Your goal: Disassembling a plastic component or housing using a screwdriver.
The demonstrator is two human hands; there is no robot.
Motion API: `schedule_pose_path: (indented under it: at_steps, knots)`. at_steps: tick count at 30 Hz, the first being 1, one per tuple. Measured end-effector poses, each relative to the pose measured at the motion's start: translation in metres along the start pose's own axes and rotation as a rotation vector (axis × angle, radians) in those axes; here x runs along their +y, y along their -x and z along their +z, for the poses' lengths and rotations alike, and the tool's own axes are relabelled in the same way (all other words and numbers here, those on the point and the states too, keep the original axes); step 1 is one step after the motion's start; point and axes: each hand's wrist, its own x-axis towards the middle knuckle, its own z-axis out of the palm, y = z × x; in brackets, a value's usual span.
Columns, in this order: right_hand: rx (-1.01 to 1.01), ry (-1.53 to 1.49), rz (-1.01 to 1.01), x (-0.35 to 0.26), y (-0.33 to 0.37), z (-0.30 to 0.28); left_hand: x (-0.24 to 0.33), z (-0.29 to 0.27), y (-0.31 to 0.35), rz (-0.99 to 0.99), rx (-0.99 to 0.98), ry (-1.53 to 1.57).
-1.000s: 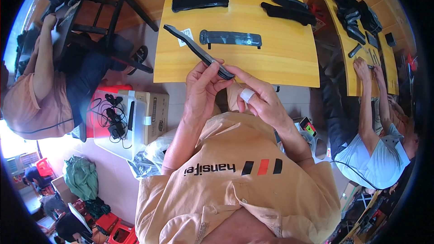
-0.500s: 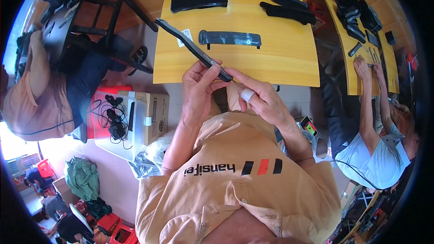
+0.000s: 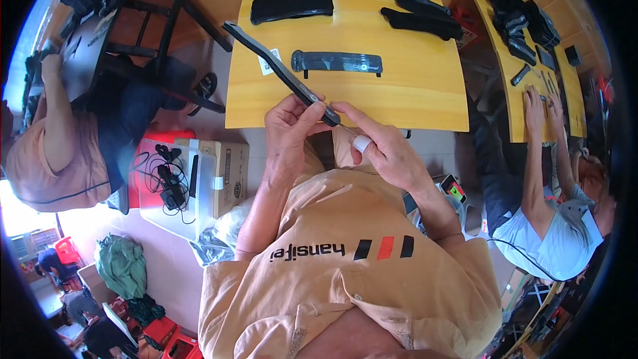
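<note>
My left hand (image 3: 289,129) pinches a long, narrow black strap-like piece (image 3: 287,74) near its lower end. The piece slants up and left over the table's front edge. My right hand (image 3: 392,153) is closed just right of that end, its index finger reaching to the tip. A thin shaft (image 3: 347,131) runs between the strap's end and the right hand. Beside the right fingers shows a white band (image 3: 362,143); I cannot tell whether it is a handle or a finger wrap. A flat dark strip (image 3: 339,62) in a clear sleeve lies on the table beyond.
On the yellow table (image 3: 399,103) lie a folded black band (image 3: 291,6), two dark sleeve-like pieces (image 3: 422,16) and a white label sheet (image 3: 270,62). Left below stand a clear bin (image 3: 174,186) with cables and a carton (image 3: 232,169). Other people work at both sides.
The strap's lower end and both hands have shifted very slightly down and left. The grip looks the same. The co-worker's hands at the right have moved a little.
</note>
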Motion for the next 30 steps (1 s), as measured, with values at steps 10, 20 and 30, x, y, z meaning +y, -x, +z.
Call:
schedule_pose_path:
  at_steps: [10,20,30]
  knots:
    - [-0.002,-0.203,0.081,-0.001,-0.001,0.000,0.001,0.001,0.000,0.012,0.022,0.016]
    - [-0.014,-0.098,-0.025,0.013,-0.004,0.006,-0.005,-0.004,-0.001,-0.022,0.018,-0.013]
    - [-0.058,-0.011,0.069,0.009,-0.004,0.001,-0.006,0.002,0.002,-0.017,0.025,-0.127]
